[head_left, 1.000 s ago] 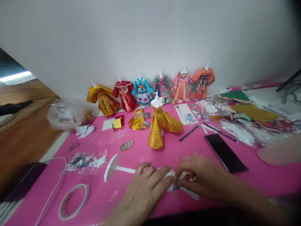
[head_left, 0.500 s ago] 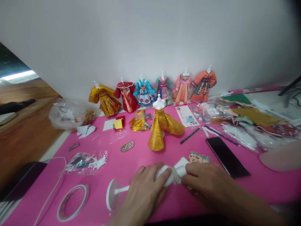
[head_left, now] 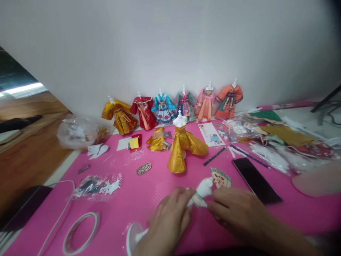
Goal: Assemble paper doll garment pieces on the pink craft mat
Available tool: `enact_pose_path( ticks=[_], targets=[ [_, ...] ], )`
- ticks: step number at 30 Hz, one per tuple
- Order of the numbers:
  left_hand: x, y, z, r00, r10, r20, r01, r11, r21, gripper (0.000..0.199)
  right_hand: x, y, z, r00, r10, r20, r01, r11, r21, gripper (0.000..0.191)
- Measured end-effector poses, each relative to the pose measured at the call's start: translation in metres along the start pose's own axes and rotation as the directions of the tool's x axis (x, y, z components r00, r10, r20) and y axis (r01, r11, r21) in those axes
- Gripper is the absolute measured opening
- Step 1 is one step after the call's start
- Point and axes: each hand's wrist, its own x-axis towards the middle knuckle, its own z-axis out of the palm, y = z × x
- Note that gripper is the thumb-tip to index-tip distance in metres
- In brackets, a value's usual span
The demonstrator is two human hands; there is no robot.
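In the head view, the left hand [head_left: 169, 218] is clamped on a small white dress form [head_left: 204, 187], which lies tilted between the two hands. Its pale bust pokes out beyond the left fingertips, in front of the right fingertips. A light band with a greenish edge [head_left: 199, 199] crosses the form just beside the left index fingertip, and its lower end reaches the right fingertips. The right hand [head_left: 237, 206] has its fingers curled together there; whether they pinch the band I cannot tell.

The form's round white base [head_left: 133, 236] sticks out on the far side of the left hand, away from its fingertips. A fan-shaped patterned cloth [head_left: 221, 177] lies just beyond the right fingers. Farther ahead of both hands' fingers stands a form in a gold skirt [head_left: 177, 156]; a dark phone [head_left: 255, 179] lies to the right of the right fingers.
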Motion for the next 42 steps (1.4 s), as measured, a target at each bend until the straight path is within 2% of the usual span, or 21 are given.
enact_pose_path(
  ticks=[4, 11, 14, 16, 18, 21, 23, 24, 26, 28, 29, 30, 31, 33, 35, 36, 39, 42],
  targets=[
    [0.0, 0.0, 0.005, 0.996, -0.089, -0.014, 0.084, 0.97, -0.228, 0.039, 0.0, 0.001, 0.003, 0.999, 0.002, -0.052, -0.002, 1.0, -0.012, 0.034],
    [0.001, -0.001, 0.011, 0.98, -0.179, -0.087, 0.135, 0.917, -0.374, 0.034, -0.002, 0.005, 0.0, 0.998, -0.025, -0.063, 0.024, 1.0, -0.017, 0.034],
    [0.001, -0.001, 0.007, 0.958, -0.275, -0.081, 0.205, 0.857, -0.473, 0.033, -0.005, 0.006, 0.0, 0.998, -0.038, -0.055, 0.038, 0.999, -0.004, 0.034],
    [0.0, -0.002, 0.005, 0.927, -0.366, -0.082, 0.259, 0.783, -0.566, 0.035, -0.007, 0.006, 0.001, 0.999, -0.021, -0.035, 0.021, 1.0, 0.009, 0.033],
    [-0.001, -0.004, 0.005, 0.895, -0.443, -0.048, 0.293, 0.666, -0.686, 0.038, -0.009, 0.004, 0.004, 0.999, 0.031, -0.034, -0.029, 0.999, 0.04, 0.031],
    [-0.002, -0.005, 0.01, 0.878, -0.472, 0.076, 0.286, 0.391, -0.875, 0.044, -0.01, 0.004, 0.01, 0.988, 0.148, -0.04, -0.138, 0.972, 0.19, 0.03],
    [0.0, -0.004, 0.012, 0.882, -0.455, 0.125, 0.246, 0.217, -0.945, 0.045, -0.012, 0.005, 0.018, 0.951, 0.309, 0.009, -0.29, 0.884, 0.367, 0.027],
    [0.0, -0.004, 0.012, 0.887, -0.442, 0.133, 0.223, 0.158, -0.962, 0.044, -0.014, 0.007, 0.023, 0.91, 0.41, 0.066, -0.391, 0.795, 0.464, 0.024],
    [0.002, -0.003, 0.01, 0.895, -0.422, 0.147, 0.203, 0.091, -0.975, 0.041, -0.018, 0.009, 0.033, 0.765, 0.6, 0.234, -0.589, 0.504, 0.632, 0.024],
    [0.004, -0.002, 0.009, 0.9, -0.4, 0.173, 0.212, 0.056, -0.976, 0.04, -0.018, 0.008, 0.042, 0.617, 0.666, 0.419, -0.658, 0.144, 0.739, 0.04],
    [0.005, -0.001, 0.009, 0.902, -0.387, 0.191, 0.225, 0.043, -0.973, 0.04, -0.016, 0.006, 0.044, 0.579, 0.656, 0.484, -0.644, 0.003, 0.765, 0.048],
    [0.006, 0.0, 0.009, 0.906, -0.367, 0.209, 0.238, 0.034, -0.971, 0.042, -0.012, 0.003, 0.045, 0.575, 0.632, 0.52, -0.616, -0.083, 0.783, 0.052],
    [0.006, 0.001, 0.01, 0.913, -0.341, 0.225, 0.25, 0.031, -0.968, 0.043, -0.007, -0.001, 0.045, 0.599, 0.606, 0.524, -0.587, -0.113, 0.802, 0.051],
    [0.008, 0.004, 0.012, 0.921, -0.282, 0.269, 0.289, 0.031, -0.957, 0.046, 0.008, -0.007, 0.043, 0.662, 0.571, 0.485, -0.541, -0.082, 0.837, 0.032],
    [0.009, 0.005, 0.014, 0.913, -0.244, 0.327, 0.344, 0.027, -0.939, 0.047, 0.022, -0.011, 0.041, 0.685, 0.564, 0.46, -0.504, -0.088, 0.859, 0.009],
    [0.009, 0.005, 0.015, 0.905, -0.235, 0.354, 0.369, 0.021, -0.929, 0.046, 0.027, -0.011, 0.041, 0.688, 0.562, 0.46, -0.491, -0.108, 0.865, 0.004],
    [0.009, 0.001, 0.014, 0.896, -0.231, 0.378, 0.394, 0.024, -0.919, 0.048, 0.031, -0.006, 0.046, 0.683, 0.583, 0.44, -0.452, -0.134, 0.882, 0.016],
    [0.011, -0.003, 0.009, 0.9, -0.257, 0.351, 0.38, 0.072, -0.922, 0.058, 0.021, 0.002, 0.052, 0.648, 0.661, 0.379, -0.402, -0.126, 0.907, 0.033]
  ],
)
